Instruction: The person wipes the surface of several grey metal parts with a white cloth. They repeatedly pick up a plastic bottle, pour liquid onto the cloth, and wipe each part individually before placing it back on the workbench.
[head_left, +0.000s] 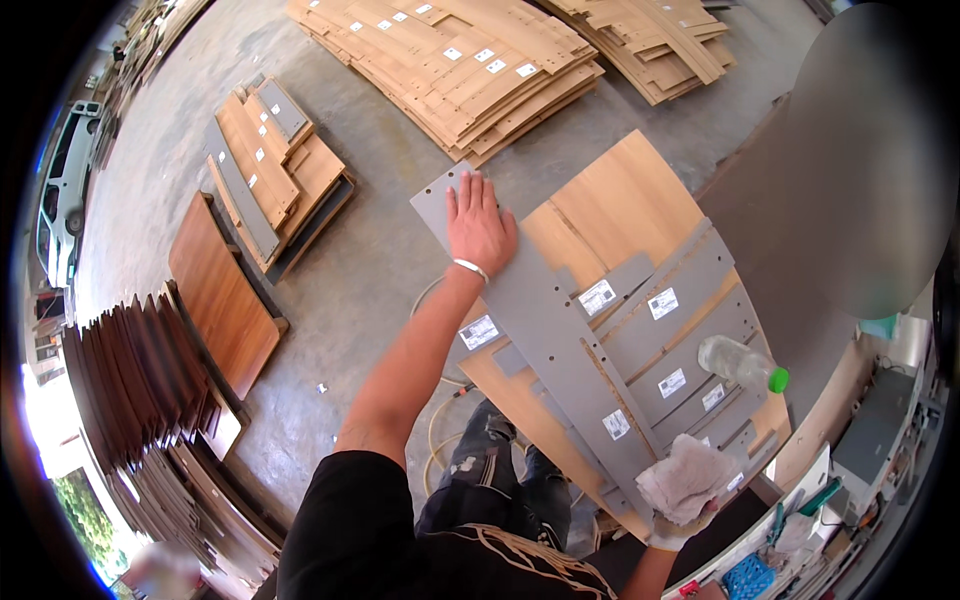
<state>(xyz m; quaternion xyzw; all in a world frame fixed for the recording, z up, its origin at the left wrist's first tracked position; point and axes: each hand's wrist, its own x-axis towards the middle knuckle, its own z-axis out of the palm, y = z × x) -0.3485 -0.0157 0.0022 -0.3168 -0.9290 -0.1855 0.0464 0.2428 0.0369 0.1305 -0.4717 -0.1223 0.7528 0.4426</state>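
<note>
My left hand [481,222], bare with a white band at the wrist, lies flat on the upper end of a long grey panel [560,335]. That panel has small drilled holes and a white label near its lower end. In my right hand [684,526], which wears a white glove, a bunched white cloth [686,478] presses on or just over the panel's near end. Beneath are several more grey labelled panels [640,345] on a large wood-coloured board [625,190]. A clear plastic bottle [733,361] with a green cap lies on its side on the panels.
Stacks of wood-coloured boards [470,60] lie on the concrete floor ahead. A smaller stack [270,165] and dark brown panels [130,380] are at the left. At the right is a cluttered bench with a blue basket [748,577]. A yellowish hose [432,450] runs by my legs.
</note>
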